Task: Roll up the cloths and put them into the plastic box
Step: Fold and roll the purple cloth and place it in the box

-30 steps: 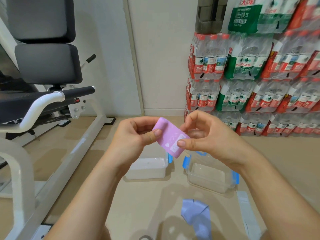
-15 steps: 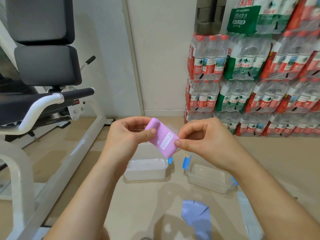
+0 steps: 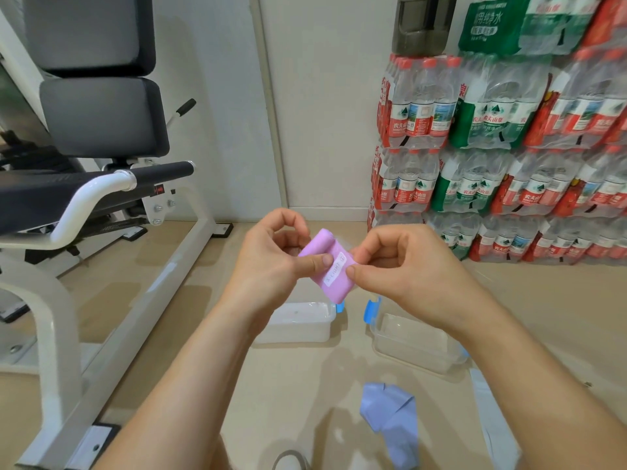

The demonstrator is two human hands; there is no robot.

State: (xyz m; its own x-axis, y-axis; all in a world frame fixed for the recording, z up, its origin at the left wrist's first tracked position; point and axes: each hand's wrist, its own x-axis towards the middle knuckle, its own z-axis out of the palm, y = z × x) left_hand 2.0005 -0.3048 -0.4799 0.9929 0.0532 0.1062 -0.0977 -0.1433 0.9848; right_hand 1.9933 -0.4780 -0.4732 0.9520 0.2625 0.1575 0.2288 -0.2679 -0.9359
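A person's left hand and right hand each pinched a partly rolled pink cloth between thumb and curled fingers, holding it in the air above the clear plastic box. A second clear container sat just left of the box. A crumpled blue cloth lay on the floor on the box's near side. Packs of bottled water were stacked behind the box, and an exercise bench stood well to its left.
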